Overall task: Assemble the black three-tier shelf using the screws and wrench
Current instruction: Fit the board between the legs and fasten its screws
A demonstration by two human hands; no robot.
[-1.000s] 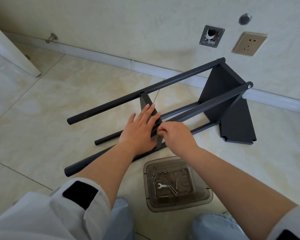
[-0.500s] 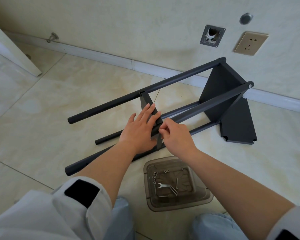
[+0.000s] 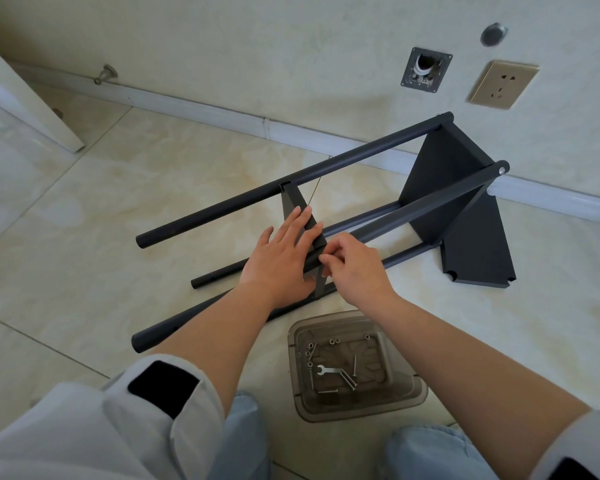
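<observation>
The black shelf frame [image 3: 326, 168] lies on its side on the tiled floor, several round poles running from a fitted end panel [image 3: 444, 178] near the wall. A middle shelf panel [image 3: 293, 202] stands edge-on between the poles. My left hand [image 3: 281, 258] lies flat against that panel with straight fingers. My right hand [image 3: 355, 268] has its fingertips pinched at the panel's edge where a pole crosses; whatever it pinches is too small to see. A third black panel [image 3: 478, 251] lies loose on the floor to the right.
A clear brown plastic tray [image 3: 406, 393] by my knees holds a small silver wrench [image 3: 329, 370], several screws and nuts. The wall with baseboard, a socket [image 3: 503, 84] and a pipe plate [image 3: 426, 69] is just behind the frame. A white door edge [image 3: 32, 109] stands at left.
My right hand has crept slightly up and left along the pole toward the panel edge, fingers tightening into a pinch. The left hand and frame have stayed put.
</observation>
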